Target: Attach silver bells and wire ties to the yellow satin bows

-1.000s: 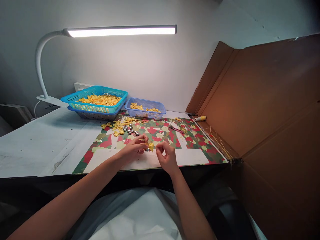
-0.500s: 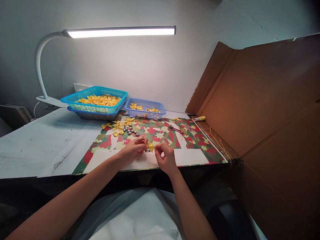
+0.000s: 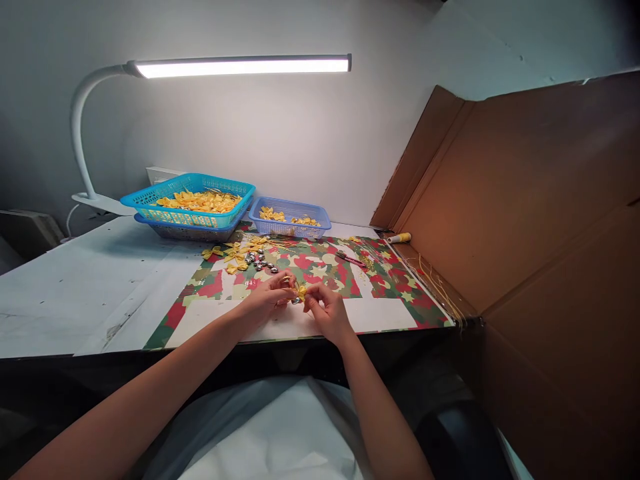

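Between my two hands, above the front of the table, is a small yellow ribbon bow (image 3: 301, 292). My left hand (image 3: 274, 295) pinches it from the left, fingers closed. From the right, the thumb and forefinger of my right hand (image 3: 326, 309) are closed on the bow's other side. A silver bell (image 3: 296, 301) hangs just under the bow; how it is attached is hidden. Beyond my left hand lie several loose silver bells (image 3: 260, 261) and several yellow bows (image 3: 235, 252).
A turquoise basket (image 3: 187, 217) full of yellow bows sits on a blue one at the back left. Beside it stands a smaller blue basket (image 3: 290, 229). Pink-handled snips (image 3: 353, 259) lie on the patterned sheet. A cardboard wall (image 3: 540, 187) rises on the right, under a lamp's light (image 3: 245, 67).
My right hand has moved slightly left and up, closing in on the bow beside my left fingers. My left hand has hardly moved.
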A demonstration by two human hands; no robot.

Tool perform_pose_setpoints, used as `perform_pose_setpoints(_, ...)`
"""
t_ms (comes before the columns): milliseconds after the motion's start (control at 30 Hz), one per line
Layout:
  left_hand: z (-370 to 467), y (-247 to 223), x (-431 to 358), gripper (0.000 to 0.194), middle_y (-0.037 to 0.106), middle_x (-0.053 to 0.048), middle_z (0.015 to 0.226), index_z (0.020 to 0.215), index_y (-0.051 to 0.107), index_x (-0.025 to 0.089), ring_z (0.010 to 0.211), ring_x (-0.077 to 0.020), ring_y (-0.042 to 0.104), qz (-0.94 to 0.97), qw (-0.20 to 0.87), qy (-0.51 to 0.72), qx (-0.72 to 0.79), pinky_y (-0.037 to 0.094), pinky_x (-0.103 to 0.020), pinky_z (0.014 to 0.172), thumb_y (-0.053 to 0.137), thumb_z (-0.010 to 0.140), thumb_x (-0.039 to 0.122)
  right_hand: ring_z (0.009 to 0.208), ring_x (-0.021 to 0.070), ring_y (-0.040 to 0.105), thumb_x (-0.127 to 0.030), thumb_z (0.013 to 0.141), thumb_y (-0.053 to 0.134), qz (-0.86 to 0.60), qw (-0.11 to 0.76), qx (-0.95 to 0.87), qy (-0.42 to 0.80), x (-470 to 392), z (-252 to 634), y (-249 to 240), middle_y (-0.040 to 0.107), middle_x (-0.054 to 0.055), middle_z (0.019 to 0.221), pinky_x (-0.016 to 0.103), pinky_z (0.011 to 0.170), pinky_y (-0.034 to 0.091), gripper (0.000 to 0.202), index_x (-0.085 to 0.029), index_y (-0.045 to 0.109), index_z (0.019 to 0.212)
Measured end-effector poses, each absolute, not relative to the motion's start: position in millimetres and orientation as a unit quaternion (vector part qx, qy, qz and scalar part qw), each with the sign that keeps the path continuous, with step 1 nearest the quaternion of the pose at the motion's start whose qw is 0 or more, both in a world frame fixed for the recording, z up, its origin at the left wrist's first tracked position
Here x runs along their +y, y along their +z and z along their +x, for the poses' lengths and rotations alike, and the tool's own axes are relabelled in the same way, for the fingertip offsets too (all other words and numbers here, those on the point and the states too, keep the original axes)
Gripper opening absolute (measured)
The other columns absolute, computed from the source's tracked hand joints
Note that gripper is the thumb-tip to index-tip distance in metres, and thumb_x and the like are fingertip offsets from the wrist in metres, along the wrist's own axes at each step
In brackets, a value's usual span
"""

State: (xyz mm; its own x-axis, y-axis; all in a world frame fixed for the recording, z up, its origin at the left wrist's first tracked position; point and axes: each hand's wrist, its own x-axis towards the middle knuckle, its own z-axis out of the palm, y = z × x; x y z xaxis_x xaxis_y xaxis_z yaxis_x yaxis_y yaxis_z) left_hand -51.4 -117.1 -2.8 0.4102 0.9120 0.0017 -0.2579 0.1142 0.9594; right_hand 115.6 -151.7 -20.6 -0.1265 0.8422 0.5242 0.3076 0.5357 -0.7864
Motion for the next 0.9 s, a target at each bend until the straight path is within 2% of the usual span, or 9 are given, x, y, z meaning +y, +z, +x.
perform_pose_setpoints(133,-51,-3,-117,0.033,0.054,0.006,0.068,0.079,0.052,0.021,0.057,-0.0086,0.045,0.504,0.661,0.448,0.329,0.027,-0.02,0.051,0.078,0.059,0.025,0.064,0.0151,0.063,-0.027,0.089,0.054,-0.418,0.525,-0.692,0.265,-150,116,-22,0.07,0.001,0.072,0.025,0.06,0.047,0.013,-0.02,0.062,0.083)
perform_pose_setpoints(333,-51,-2,-117,0.046,0.054,0.008,0.067,0.084,0.048,0.023,0.055,-0.008,0.043,0.518,0.652,0.448,0.326,0.025,-0.019,0.049,0.083,0.056,0.032,0.068,0.0154,0.055,-0.028,0.087,0.058,-0.445,0.542,-0.677,0.222,-143,117,-26,0.068,0.002,0.077,0.027,0.065,0.044,0.014,-0.02,0.065,0.078)
perform_pose_setpoints(467,-50,-1,-118,0.049,0.049,0.009,0.06,0.086,0.047,0.023,0.052,-0.0081,0.041,0.537,0.642,0.443,0.322,0.024,-0.019,0.048,0.084,0.057,0.036,0.069,0.0159,0.057,-0.029,0.087,0.061,-0.438,0.547,-0.685,0.201,-140,117,-26,0.069,0.001,0.077,0.028,0.065,0.044,0.014,-0.021,0.066,0.077)
perform_pose_setpoints(600,-49,-3,-118,0.046,0.052,0.008,0.063,0.085,0.044,0.024,0.053,-0.0082,0.043,0.559,0.609,0.458,0.325,0.026,-0.019,0.048,0.081,0.064,0.04,0.09,0.0212,0.06,-0.026,0.088,0.06,-0.452,0.59,-0.655,0.139,-148,119,-23,0.067,0.004,0.089,0.034,0.079,0.044,0.01,-0.022,0.068,0.083)
perform_pose_setpoints(700,-50,-8,-116,0.044,0.054,0.007,0.066,0.086,0.044,0.024,0.055,-0.0093,0.046,0.582,0.574,0.475,0.326,0.029,-0.019,0.049,0.079,0.067,0.043,0.092,0.0216,0.056,-0.022,0.089,0.062,-0.429,0.613,-0.663,0.035,-158,118,-22,0.063,0.004,0.09,0.036,0.085,0.042,0.009,-0.023,0.071,0.085)
perform_pose_setpoints(800,-50,-13,-114,0.04,0.052,0.008,0.065,0.086,0.046,0.023,0.056,-0.0097,0.048,0.613,0.53,0.485,0.328,0.032,-0.02,0.051,0.078,0.07,0.041,0.089,0.0206,0.053,-0.018,0.089,0.065,-0.402,0.57,-0.714,-0.065,-161,114,-23,0.064,0.004,0.091,0.035,0.083,0.04,0.013,-0.025,0.075,0.092)
perform_pose_setpoints(900,-51,-17,-113,0.033,0.053,0.007,0.066,0.088,0.049,0.022,0.057,-0.0097,0.046,0.644,0.486,0.489,0.332,0.033,-0.02,0.053,0.076,0.074,0.036,0.092,0.0217,0.052,-0.016,0.089,0.066,-0.44,0.506,-0.733,-0.114,-155,110,-22,0.065,0.004,0.097,0.036,0.082,0.036,0.018,-0.027,0.075,0.101)
